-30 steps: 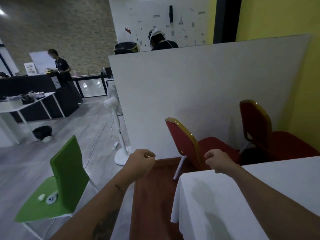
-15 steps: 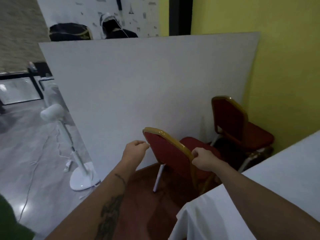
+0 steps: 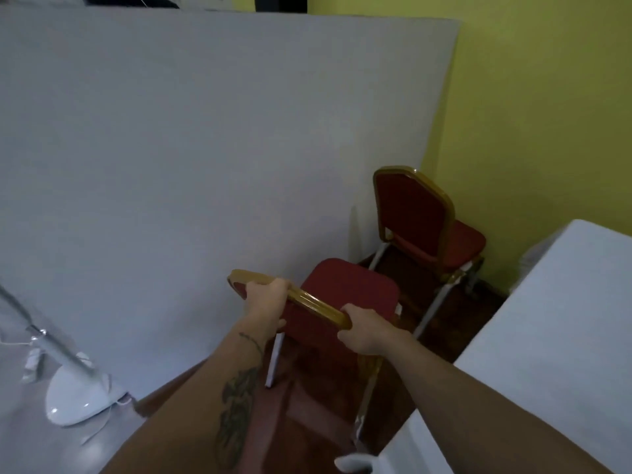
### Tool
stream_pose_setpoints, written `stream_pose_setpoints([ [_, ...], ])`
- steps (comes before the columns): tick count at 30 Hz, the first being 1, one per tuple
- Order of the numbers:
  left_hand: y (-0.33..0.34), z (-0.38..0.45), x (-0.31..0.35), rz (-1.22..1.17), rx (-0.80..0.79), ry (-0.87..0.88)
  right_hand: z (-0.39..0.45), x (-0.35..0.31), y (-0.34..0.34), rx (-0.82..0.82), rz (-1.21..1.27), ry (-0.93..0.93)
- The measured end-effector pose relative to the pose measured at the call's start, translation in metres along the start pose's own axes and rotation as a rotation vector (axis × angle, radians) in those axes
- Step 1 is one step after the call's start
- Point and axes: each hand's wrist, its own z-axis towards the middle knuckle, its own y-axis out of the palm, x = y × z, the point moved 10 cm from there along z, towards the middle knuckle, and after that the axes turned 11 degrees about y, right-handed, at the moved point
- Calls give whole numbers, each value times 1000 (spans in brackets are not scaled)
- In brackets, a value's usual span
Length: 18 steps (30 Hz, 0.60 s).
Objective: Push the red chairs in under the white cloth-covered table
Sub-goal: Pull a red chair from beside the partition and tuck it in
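The near red chair (image 3: 352, 295) with a gold frame stands in front of me, its seat pointing away toward the white panel. My left hand (image 3: 265, 295) grips the left part of its gold top rail. My right hand (image 3: 364, 331) grips the right end of that rail. A second red chair (image 3: 415, 217) stands farther back by the yellow wall, its seat facing the table. The white cloth-covered table (image 3: 547, 336) fills the right side, with both chairs out from under it.
A tall white panel (image 3: 205, 148) stands close behind the chairs. The yellow wall (image 3: 547, 114) closes the corner on the right. A white standing fan's base (image 3: 75, 401) rests on the grey floor at lower left. The chairs stand on a reddish-brown floor (image 3: 307, 405).
I have come closer to the near chair and look down on it. Both hands, in loose fists before, now hold its top rail.
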Motion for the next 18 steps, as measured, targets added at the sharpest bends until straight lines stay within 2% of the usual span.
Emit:
stream_pose_setpoints([
  [3,18,28,-20,-26,-4,-117,5,4,5,25,-38,6],
  [8,25,57,-23,-35,153,-122,15,9,-3,102,-20,90],
  [13,25,71,-24,-1,5,-151,13,-14,-1,181,-167,185],
  [18,10,96,-15,40,-119,-124,7,-46,13,188,-182,268],
])
